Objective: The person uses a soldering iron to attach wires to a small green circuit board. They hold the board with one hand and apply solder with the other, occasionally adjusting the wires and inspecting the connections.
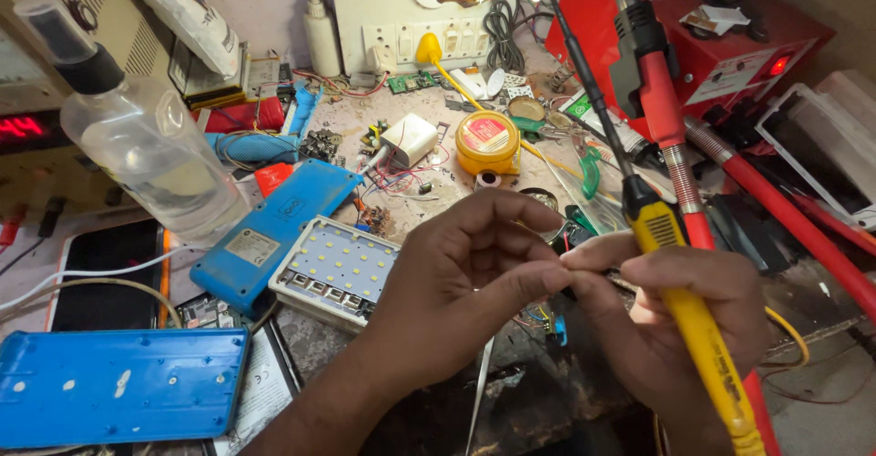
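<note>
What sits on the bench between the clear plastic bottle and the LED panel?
In the head view, a blue plastic casing lies between the clear bottle and the LED panel.

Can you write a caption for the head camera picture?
Two hands pinch something tiny, the right hand also gripping a yellow soldering iron, left hand beside it.

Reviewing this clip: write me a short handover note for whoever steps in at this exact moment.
Left hand: fingertips pinched on something small, hidden between both hands.
Right hand: holds the yellow soldering iron, tip pointing up and away, and meets the left fingertips.
On the bench: LED board and blue case left of the hands, solder tin behind.
Done or left: cannot tell; the joint is hidden.
</note>
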Demonstrator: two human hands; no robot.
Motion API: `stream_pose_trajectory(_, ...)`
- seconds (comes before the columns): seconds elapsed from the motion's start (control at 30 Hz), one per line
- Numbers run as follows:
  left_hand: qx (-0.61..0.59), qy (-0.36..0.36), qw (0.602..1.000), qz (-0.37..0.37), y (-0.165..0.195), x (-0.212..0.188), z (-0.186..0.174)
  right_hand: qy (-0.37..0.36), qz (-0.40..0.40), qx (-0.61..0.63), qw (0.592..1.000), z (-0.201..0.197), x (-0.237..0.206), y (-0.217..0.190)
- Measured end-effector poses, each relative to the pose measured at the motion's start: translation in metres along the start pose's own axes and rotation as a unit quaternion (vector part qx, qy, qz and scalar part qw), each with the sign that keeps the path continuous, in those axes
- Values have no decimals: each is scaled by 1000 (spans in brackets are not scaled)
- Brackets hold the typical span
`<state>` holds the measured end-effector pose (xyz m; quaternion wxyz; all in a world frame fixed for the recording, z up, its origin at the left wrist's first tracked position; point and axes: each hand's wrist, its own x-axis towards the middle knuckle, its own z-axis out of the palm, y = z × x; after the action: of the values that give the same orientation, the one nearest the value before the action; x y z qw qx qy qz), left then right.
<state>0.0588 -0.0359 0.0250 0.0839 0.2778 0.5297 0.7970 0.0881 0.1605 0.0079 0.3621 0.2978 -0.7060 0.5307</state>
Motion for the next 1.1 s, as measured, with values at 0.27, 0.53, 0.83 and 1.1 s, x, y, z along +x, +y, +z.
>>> stream_pose_trajectory(0.27, 19, -35, 999, -9, -4, 1, -11, -19, -4, -16, 1000, -6, -7, 4)
stream_pose_trajectory(0.53, 308, 31, 949, 60, 3, 10, -25, -44, -30, -163, 985, -10, -1, 9)
stream_pose_trajectory(0.83, 384, -44, 922, -24, 11, 9, -19, -113, -78, -307, 942, 1, 10, 14)
stream_pose_trajectory(1.1, 418, -44, 907, -2, -4, 11, -10, -16, 60, -149, 987, -4, 4, 28)
